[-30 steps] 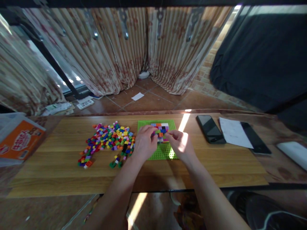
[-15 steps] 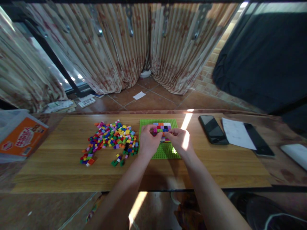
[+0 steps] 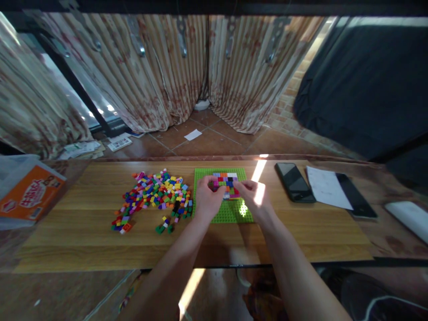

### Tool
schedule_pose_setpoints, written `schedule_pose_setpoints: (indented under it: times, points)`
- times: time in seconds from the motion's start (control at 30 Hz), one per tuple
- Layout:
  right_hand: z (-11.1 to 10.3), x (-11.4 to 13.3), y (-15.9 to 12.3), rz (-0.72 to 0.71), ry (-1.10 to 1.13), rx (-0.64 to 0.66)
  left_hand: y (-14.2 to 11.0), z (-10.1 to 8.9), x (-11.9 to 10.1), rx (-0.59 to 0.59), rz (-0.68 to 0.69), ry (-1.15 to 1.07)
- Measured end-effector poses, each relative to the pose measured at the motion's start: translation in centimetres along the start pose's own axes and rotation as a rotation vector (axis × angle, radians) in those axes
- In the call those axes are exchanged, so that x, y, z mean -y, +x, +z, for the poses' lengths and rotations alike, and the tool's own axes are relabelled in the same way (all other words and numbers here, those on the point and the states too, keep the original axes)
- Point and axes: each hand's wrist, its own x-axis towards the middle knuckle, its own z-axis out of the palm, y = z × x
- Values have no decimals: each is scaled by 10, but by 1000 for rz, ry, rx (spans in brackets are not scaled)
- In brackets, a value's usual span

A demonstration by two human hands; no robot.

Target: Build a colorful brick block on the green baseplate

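Observation:
A green studded baseplate (image 3: 222, 216) lies on the wooden table, and a patch of multicoloured toy bricks (image 3: 230, 179) covers its upper middle. My left hand (image 3: 207, 198) curls around the left side of this patch, thumb and fingers closed on the bricks there. On the patch's right edge, my right hand (image 3: 253, 196) has thumb and fingertips pinched together, touching the bricks. Whatever is between those fingertips is too small to make out. My hands cover part of the patch. Left of the baseplate spreads a pile of loose toy bricks (image 3: 155, 191).
Right of the baseplate lie a black phone (image 3: 294, 182), a white paper (image 3: 327, 187) and a dark flat device (image 3: 356, 196) partly beneath it. A plastic box with an orange label (image 3: 33, 191) stands at the far left. Curtains (image 3: 167, 76) hang beyond the table.
My right hand has drawn slightly right from the middle of the brick patch, uncovering more bricks. The left hand stays nearly in place. The view has shifted a little.

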Motion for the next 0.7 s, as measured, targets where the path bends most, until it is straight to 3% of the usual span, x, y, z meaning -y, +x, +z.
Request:
schedule_pose_setpoints:
  times: [0.17,0.3,0.7]
  points:
    - [-26,-1,7,190,314,-124,3,-10,-2,15,3,-21]
    - [-28,-5,7,166,429,-26,8,-18,-1,4,-33,-27]
    - [-18,0,4,-4,91,-7,5,-22,-1,61,-20,-1]
